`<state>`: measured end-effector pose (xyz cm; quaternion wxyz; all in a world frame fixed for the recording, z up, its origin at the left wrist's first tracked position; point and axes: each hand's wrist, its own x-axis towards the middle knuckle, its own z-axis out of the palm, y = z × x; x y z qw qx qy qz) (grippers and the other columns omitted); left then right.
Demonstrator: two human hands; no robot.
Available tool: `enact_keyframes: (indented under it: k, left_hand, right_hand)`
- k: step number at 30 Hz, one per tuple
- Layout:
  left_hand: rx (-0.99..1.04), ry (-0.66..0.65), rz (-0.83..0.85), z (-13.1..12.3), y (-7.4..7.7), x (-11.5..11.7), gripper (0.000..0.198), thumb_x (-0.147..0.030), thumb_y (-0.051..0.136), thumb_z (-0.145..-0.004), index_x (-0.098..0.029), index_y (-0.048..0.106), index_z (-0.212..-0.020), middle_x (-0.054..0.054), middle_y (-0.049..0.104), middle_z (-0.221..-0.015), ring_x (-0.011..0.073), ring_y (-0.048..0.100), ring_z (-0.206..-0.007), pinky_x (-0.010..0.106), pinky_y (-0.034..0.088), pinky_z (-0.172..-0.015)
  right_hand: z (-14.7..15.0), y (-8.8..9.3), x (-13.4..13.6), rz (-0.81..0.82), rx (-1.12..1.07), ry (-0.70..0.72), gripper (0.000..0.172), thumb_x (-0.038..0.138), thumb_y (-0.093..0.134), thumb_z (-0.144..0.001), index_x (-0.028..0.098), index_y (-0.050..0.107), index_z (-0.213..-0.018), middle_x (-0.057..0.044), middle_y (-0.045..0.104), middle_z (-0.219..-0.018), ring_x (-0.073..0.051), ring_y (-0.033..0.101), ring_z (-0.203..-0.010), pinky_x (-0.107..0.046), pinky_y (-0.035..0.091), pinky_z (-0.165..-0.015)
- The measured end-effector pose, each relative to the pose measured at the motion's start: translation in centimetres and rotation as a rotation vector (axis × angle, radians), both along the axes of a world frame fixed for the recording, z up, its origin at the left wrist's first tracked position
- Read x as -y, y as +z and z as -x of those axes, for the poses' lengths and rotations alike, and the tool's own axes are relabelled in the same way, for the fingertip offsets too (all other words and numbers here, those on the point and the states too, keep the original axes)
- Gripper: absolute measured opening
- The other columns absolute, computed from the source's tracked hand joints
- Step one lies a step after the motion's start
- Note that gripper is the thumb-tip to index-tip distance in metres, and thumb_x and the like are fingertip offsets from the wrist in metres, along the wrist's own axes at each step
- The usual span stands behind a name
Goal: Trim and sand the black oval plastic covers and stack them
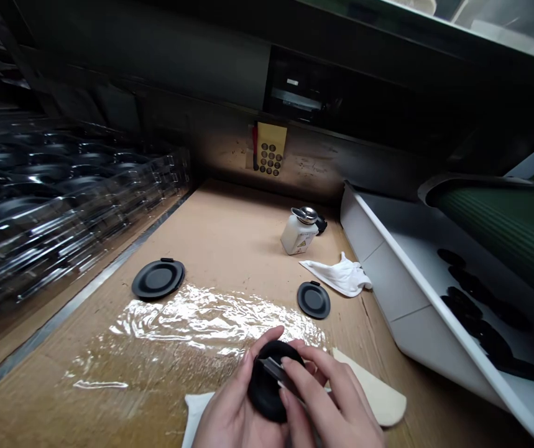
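My left hand (232, 401) is closed around a round black plastic part (267, 401), cupping it from the left and below near the table's front edge. Over the part, my right hand (334, 389) pinches a small flat dark blade-like piece (272, 368) between thumb and fingers. It lies against the part's upper face; whether it is a separate tool cannot be made out. Beyond my hands, a black round lid (313, 300) lies on the table to the right. Another black lid (158, 278) sits further left, apparently on top of a similar one.
Clear plastic trays (84, 218) of black parts are stacked at left. A white pump bottle (299, 233) and white cloth (341, 274) stand right of centre. A white bin (406, 267) holding black parts borders the right. Shiny film (211, 317) covers the near table.
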<state>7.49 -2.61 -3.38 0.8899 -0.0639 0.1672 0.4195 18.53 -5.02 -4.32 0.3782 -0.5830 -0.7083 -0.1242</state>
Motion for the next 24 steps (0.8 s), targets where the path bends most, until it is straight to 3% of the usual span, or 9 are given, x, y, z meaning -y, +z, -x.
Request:
enact_keyframes:
  k: [13,24]
  left_hand:
    - [0.003,0.006,0.012,-0.06,-0.40,-0.15,0.035,-0.030,0.037,-0.087,-0.020,0.064,-0.105,0.010,0.064,-0.111,0.0262,0.049,-0.114,0.046,0.025,-0.103]
    - [-0.029,0.008,-0.012,-0.09,-0.31,-0.04,0.034,-0.030,0.037,-0.087,-0.021,0.064,-0.105,0.010,0.064,-0.110,0.0257,0.050,-0.112,0.047,0.025,-0.103]
  right_hand:
    - [-0.10,-0.39,0.24,0.015,-0.021,-0.036,0.020,0.017,0.053,-0.080,0.023,0.065,-0.094,-0.006,0.064,-0.095,-0.016,0.061,-0.074,-0.024,0.050,-0.063]
    - [-0.24,-0.39,0.20,-0.016,-0.023,-0.021,0.020,0.018,0.053,-0.079,0.023,0.066,-0.093,-0.005,0.065,-0.091,-0.014,0.061,-0.068,-0.022,0.050,-0.059]
